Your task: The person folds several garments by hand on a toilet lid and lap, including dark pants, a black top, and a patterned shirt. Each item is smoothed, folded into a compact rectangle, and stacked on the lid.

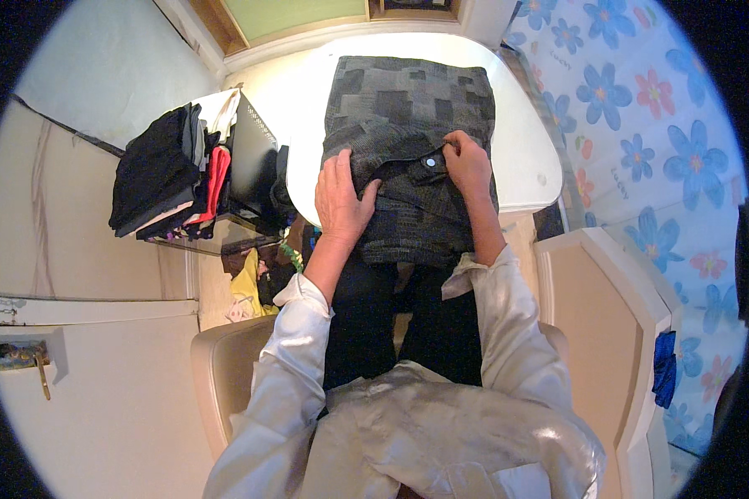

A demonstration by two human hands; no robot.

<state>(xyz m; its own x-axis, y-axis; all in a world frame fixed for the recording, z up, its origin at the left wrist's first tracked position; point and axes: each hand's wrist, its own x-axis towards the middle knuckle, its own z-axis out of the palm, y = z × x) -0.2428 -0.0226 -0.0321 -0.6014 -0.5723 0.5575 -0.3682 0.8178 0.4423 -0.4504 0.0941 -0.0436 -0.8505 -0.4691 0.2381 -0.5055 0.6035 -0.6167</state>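
Note:
A dark grey garment (404, 96) with a blocky check pattern lies folded over the white table in front of me, its near end hanging toward my lap. Across its middle runs a loose, gathered edge with a dark tab and a shiny round snap button (430, 163). My left hand (341, 200) rests on the cloth's left side, fingers stretched and thumb apart. To the right of the snap, my right hand (468, 166) pinches the garment's raised edge between thumb and fingers. What kind of garment it is cannot be told.
Left of the table, a stack of folded clothes (162, 170), mostly black with some red, sits beside a dark panel (254, 158). Below it lie yellow and dark cloths (245, 287). A flowered curtain (641, 158) and a cream panel (595, 316) border the right side.

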